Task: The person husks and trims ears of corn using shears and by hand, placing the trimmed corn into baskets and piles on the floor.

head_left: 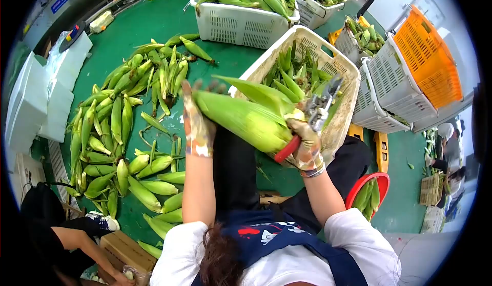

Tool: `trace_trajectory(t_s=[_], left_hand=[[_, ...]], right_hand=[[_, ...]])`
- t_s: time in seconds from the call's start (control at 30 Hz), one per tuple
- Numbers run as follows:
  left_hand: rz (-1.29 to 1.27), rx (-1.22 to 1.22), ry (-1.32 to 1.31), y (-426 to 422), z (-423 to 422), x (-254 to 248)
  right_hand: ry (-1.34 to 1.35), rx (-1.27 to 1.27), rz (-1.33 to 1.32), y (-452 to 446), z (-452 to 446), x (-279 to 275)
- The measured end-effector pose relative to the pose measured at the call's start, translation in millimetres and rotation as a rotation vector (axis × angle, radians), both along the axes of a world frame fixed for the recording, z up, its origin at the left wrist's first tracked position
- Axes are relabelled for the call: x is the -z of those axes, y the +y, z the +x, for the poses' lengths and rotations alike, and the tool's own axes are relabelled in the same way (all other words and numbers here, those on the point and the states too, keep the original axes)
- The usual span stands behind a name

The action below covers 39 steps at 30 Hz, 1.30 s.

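My left hand point(199, 130), in a camouflage-patterned glove, is round the tip end of a large green ear of corn point(241, 118) in its husk; its fingers are blurred and partly behind the husk. One husk leaf stands away from the ear. My right hand point(307, 141), gloved alike, is closed round a pair of pruning shears point(319, 111) with a red handle, at the ear's stalk end. The metal head of the shears points up and away. Just beyond, a dirty white crate point(344, 71) holds cut husk leaves and stalk pieces.
A heap of unshucked corn point(118, 117) spreads over the green floor at left. White crates of corn point(233, 27) stand ahead. Stacked crates point(410, 89) with an orange crate point(428, 55) are at right, near a red basin point(384, 181). Another person's arm point(92, 245) is at lower left.
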<state>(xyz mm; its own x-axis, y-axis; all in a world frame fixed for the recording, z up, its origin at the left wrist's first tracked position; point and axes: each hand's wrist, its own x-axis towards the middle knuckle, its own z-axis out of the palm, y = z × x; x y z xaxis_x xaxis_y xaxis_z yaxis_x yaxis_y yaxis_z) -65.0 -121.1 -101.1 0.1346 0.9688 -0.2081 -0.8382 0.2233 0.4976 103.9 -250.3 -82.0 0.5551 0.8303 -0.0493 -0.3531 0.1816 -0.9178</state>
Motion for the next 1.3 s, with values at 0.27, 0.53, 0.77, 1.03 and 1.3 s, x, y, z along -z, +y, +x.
trace_trajectory(t_s=[0.27, 0.53, 0.77, 1.03, 1.3], left_hand=[[0.155, -0.262, 0.369, 0, 30, 35], [0.414, -0.250, 0.536, -28, 72, -15], [0.299, -0.169, 0.277, -8, 18, -8], [0.264, -0.314, 0.374, -16, 16, -28], [0.208, -0.354, 0.465, -25, 27, -27]], right_hand=[[-1.120, -0.175, -0.288, 0, 23, 5], [-1.160, -0.129, -0.144, 16, 26, 15], [-1.115, 0.153, -0.283, 20, 75, 23], [-1.201, -0.064, -0.283, 36, 42, -8], [-1.251, -0.310, 0.083, 54, -15, -9]])
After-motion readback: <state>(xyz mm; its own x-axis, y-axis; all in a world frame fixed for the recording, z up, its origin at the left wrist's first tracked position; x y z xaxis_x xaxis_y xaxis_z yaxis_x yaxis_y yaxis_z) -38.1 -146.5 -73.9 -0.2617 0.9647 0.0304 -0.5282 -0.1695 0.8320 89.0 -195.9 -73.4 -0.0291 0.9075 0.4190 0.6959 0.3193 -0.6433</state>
